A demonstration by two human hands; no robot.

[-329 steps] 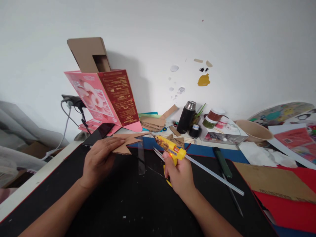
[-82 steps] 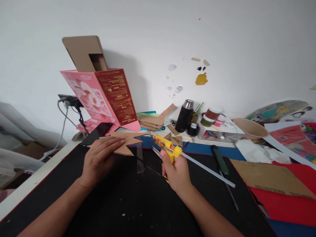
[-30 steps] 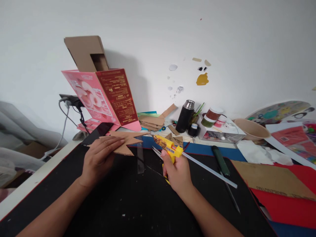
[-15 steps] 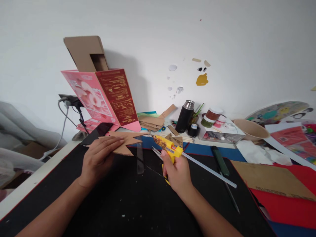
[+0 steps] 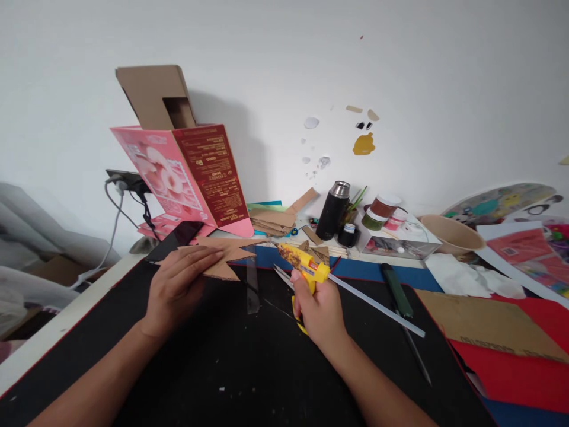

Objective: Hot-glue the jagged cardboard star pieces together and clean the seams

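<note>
My left hand (image 5: pixel 178 284) holds a zigzag-edged cardboard cutout (image 5: pixel 222 271), its fingers laid together over the top; the thumb is hidden. The cutout's points face right. In my right hand (image 5: pixel 322 308) is a yellow hot glue gun (image 5: pixel 304 262), the fingers wrapped round its handle. Its stained nozzle points left, close to the tip of the cutout's upper point; whether they touch I cannot tell. A long clear glue stick (image 5: pixel 377 305) juts from the gun's back. Partly behind the right hand lie scissors (image 5: pixel 284 276) with yellow handles. A clear ruler (image 5: pixel 252 287) lies between the hands.
A pink and red box (image 5: pixel 186 178) stands at the back left, near a dark phone (image 5: pixel 175 240). Behind the gun are cardboard scraps (image 5: pixel 271 220), a black flask (image 5: pixel 332 210) and paint jars (image 5: pixel 384 209). A green-handled tool (image 5: pixel 397 290) and a cardboard sheet (image 5: pixel 489 323) lie to the right.
</note>
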